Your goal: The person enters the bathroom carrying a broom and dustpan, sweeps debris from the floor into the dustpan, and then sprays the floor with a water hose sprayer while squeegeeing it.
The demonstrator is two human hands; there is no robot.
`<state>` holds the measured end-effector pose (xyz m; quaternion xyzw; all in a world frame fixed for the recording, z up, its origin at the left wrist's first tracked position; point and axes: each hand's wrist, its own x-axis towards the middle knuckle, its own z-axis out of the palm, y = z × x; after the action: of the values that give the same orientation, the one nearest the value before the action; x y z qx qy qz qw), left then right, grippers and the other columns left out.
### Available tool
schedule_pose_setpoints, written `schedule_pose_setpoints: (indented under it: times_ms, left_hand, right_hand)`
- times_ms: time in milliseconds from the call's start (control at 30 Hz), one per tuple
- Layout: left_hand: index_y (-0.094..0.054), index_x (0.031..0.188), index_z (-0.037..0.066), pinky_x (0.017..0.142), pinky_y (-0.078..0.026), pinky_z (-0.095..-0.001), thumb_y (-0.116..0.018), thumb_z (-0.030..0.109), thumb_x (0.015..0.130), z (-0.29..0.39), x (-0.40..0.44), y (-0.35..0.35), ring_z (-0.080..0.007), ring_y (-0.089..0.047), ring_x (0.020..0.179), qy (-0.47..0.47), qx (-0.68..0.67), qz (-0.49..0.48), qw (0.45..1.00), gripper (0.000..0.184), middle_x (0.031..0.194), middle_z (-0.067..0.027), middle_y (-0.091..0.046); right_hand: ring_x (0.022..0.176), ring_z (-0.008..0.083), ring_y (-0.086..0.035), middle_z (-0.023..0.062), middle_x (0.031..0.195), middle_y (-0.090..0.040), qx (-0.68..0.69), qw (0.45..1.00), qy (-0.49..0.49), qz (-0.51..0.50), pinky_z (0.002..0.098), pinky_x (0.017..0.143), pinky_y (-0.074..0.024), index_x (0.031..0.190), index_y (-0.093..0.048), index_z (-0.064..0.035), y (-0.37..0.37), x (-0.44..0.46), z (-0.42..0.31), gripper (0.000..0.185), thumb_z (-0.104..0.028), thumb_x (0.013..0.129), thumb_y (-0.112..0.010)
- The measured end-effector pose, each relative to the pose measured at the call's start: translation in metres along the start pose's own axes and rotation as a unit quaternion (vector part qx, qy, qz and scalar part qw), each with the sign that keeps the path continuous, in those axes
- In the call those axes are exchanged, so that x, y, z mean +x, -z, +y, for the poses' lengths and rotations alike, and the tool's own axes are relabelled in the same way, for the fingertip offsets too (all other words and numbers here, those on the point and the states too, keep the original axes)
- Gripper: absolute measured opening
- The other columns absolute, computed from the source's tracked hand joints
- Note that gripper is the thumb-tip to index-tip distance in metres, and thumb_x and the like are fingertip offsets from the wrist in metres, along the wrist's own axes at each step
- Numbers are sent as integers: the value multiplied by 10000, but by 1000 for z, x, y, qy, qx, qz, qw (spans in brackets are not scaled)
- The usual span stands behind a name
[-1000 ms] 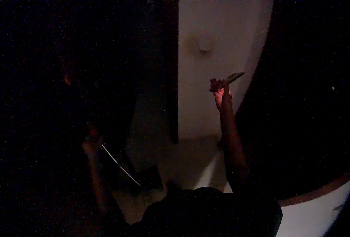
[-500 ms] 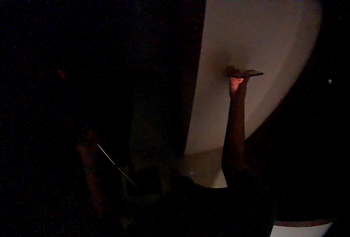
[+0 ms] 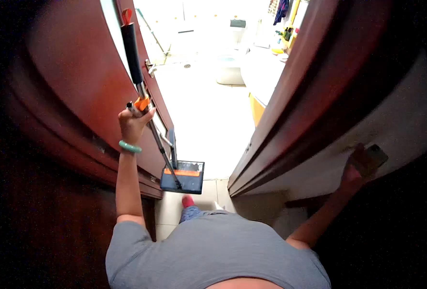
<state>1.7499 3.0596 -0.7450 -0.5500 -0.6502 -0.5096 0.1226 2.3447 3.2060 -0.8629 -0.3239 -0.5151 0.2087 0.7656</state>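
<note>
My left hand (image 3: pixel 133 125), with a green bangle at the wrist, is closed around the long handles of a broom (image 3: pixel 132 55) and a dustpan (image 3: pixel 194 185). The broom's grip is black with a red hanging loop, and an orange clip sits just above my fingers. Low by the doorway, the dark dustpan is just above or on the floor; I cannot tell which. Orange bristles show inside its pan. Off to the right in shadow, my right hand (image 3: pixel 352 177) grips a phone (image 3: pixel 377 158) beside the wall.
A dark red door (image 3: pixel 74 72) stands on the left, and a thick door frame (image 3: pixel 295 111) on the right. Beyond lies a bright bathroom with a toilet (image 3: pixel 230 72) and a counter holding bottles (image 3: pixel 286 33). My foot (image 3: pixel 188 201) is at the threshold.
The view has gone from near darkness to a brightly lit bathroom doorway. My right hand with the phone has moved right and down. The broom and dustpan now show clearly in my left hand.
</note>
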Motion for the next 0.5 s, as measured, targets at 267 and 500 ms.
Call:
schedule_pose_setpoints:
  times_ms: [267, 500]
  left_hand:
    - [-646, 713, -2, 551, -449, -216, -722, 115, 646, 124, -34, 28, -70, -552, 577, -30, -65, -67, 995, 155, 625, 12, -601]
    - [-623, 686, -31, 505, -423, -223, -729, 126, 637, 250, -2, 14, -60, -516, 512, -66, -89, -71, 991, 196, 562, -9, -582]
  right_hand:
    - [1013, 254, -471, 126, 1129, -474, -584, 789, 171, 85, 371, 919, -338, 1146, -428, -27, 156, -83, -268, 374, -243, 845, -483]
    - [1111, 251, -390, 141, 1254, -382, -111, 767, -476, 416, 374, 939, -290, 1239, -354, -43, 346, -245, -285, 492, -383, 884, -327]
